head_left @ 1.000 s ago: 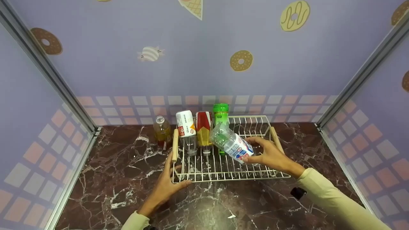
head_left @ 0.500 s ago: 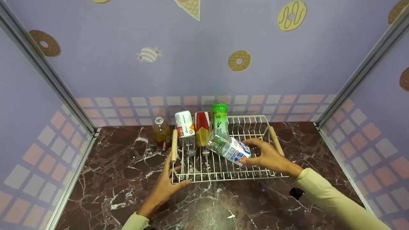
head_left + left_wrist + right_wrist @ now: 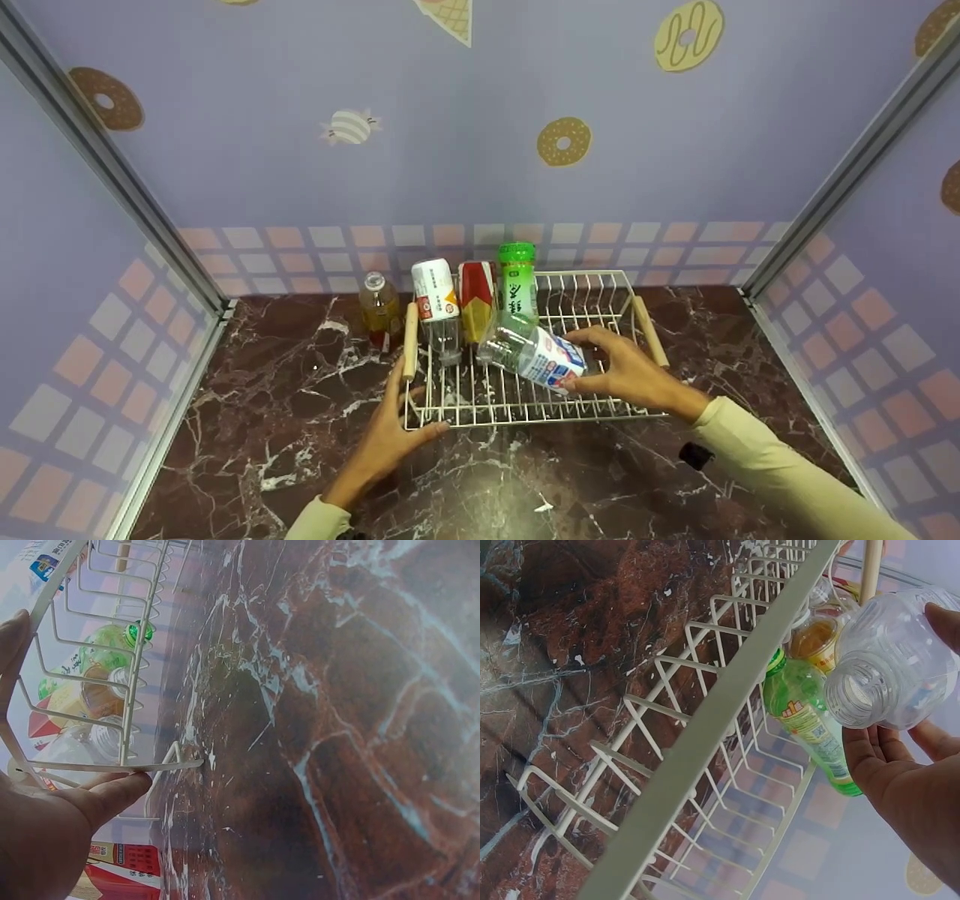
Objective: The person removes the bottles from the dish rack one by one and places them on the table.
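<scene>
My right hand point(image 3: 637, 371) grips a clear plastic bottle point(image 3: 555, 360) with a white and blue label, holding it tilted above the wire rack point(image 3: 517, 424). Its base points left; its uncapped mouth shows beside my fingers in the right wrist view. My left hand point(image 3: 382, 439) holds the rack's front left corner, thumb along the front rail. Inside the rack, neck down, stand a white-labelled bottle point(image 3: 435, 292), a red and yellow bottle point(image 3: 476, 292) and a green bottle point(image 3: 517, 277). The held bottle overlaps the lower part of the green one in the head view.
An uncapped amber bottle point(image 3: 380, 307) stands upright on the marble-patterned tabletop point(image 3: 300, 420), just left of the rack. Wooden handles point(image 3: 649, 330) top both rack ends. A patterned wall point(image 3: 450, 150) rises close behind, with side panels at left and right.
My right hand has turned the clear bottle flatter; its base has swung down and slightly left, uncovering more of the green bottle. My left hand stays at the rack corner.
</scene>
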A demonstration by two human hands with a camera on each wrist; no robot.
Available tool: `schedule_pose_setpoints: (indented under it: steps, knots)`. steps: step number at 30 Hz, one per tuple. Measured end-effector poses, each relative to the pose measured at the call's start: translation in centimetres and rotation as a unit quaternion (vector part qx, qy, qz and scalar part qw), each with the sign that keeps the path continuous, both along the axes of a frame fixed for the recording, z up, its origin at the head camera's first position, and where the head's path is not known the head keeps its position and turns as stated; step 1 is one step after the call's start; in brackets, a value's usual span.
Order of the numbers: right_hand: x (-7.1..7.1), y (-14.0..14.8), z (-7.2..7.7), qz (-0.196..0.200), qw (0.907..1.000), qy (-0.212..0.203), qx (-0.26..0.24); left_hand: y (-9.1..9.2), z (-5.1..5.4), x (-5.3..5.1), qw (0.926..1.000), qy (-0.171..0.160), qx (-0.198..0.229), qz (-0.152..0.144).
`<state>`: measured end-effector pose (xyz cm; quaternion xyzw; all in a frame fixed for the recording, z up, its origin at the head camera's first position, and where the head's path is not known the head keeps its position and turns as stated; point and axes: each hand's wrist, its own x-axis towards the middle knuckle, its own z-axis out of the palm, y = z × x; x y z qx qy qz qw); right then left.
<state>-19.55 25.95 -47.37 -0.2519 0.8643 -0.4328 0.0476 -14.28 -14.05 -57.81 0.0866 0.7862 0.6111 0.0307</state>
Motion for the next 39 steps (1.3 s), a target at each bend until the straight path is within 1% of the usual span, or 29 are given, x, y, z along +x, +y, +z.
schedule_pose_setpoints:
  steps: [4,7,10,13,16,20,25,28,32,36,39]
  knots:
    - [0.2,-0.2,0.2,0.012,0.9998,0.013,0.007,-0.1,0.4,-0.1,0.9999,0.012,-0.009,0.003]
    - [0.3,-0.4,0.3,0.014,0.9994,0.026,0.018,-0.2,0.7,-0.1,0.9996,0.024,-0.012,0.003]
    - [0.5,-0.5,0.4,0.014,0.9986,0.044,0.027,-0.2,0.9,-0.2,0.9992,0.035,-0.019,0.002]
    - [0.7,-0.7,0.5,0.014,0.9972,0.065,0.034,-0.2,1.1,-0.1,0.9984,0.043,-0.037,0.009]
    - [0.9,-0.8,0.6,0.016,0.9955,0.084,0.04,-0.2,1.4,-0.1,0.9976,0.052,-0.044,0.014]
    - [1.0,-0.9,0.6,0.021,0.9924,0.114,0.041,0.0,1.8,0.0,0.9976,0.055,-0.04,0.016]
    - [1.1,-0.9,0.7,0.027,0.9893,0.139,0.037,0.1,2.2,-0.1,0.9968,0.06,-0.049,0.021]
    - [1.3,-0.9,0.8,0.033,0.9883,0.144,0.04,0.1,2.3,-0.1,0.9947,0.074,-0.066,0.03]
    - [1.5,-0.8,0.9,0.043,0.9873,0.147,0.043,0.0,2.5,-0.2,0.9899,0.103,-0.088,0.042]
    - [1.6,-0.8,1.0,0.051,0.9859,0.152,0.046,0.0,3.0,-0.2,0.9864,0.121,-0.099,0.049]
    - [1.8,-0.8,1.0,0.056,0.9858,0.152,0.045,0.1,3.6,-0.1,0.9831,0.14,-0.105,0.053]
